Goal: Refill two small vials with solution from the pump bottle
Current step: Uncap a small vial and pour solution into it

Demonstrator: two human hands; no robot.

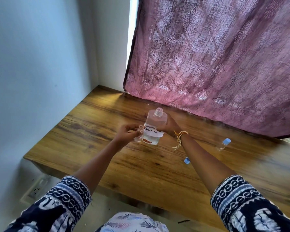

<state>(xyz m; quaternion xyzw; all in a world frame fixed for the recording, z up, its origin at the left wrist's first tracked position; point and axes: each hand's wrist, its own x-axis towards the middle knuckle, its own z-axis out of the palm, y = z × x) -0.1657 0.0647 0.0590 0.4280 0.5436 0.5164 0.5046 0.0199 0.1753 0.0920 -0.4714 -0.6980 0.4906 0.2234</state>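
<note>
Clear Bottle Poised Beside an Open Vial

Clear plastic catches the light where the right hand [168,127] wraps its fingers round the far side of the solution bottle [153,127], which stands upright or a touch tilted, its base at or just above the wooden table [94,131]. Its threaded neck is bare; no pump head is in view anywhere. The left hand [126,134] pinches a small uncapped vial [139,133] between thumb and fingertips, its mouth up and its side right against the bottle's label.

To pour well, the likely need is to lift the bottle above the left hand and tip its neck slowly over the vial's narrow mouth, keeping the vial steady and upright. The bottle's mouth is far wider than the vial's, so a thin, slow stream is the safest course, and a spill down the left fingers is the main risk.

Off to the outer side of the right forearm lies a second vial [223,144] with a blue cap on, and nearer the right elbow a loose blue cap [187,160].

Motion blur softens that capped vial, so its fill cannot be told. The held vial's contents are also unclear, and the right hand's fingers are mostly hidden behind the bottle.
</note>
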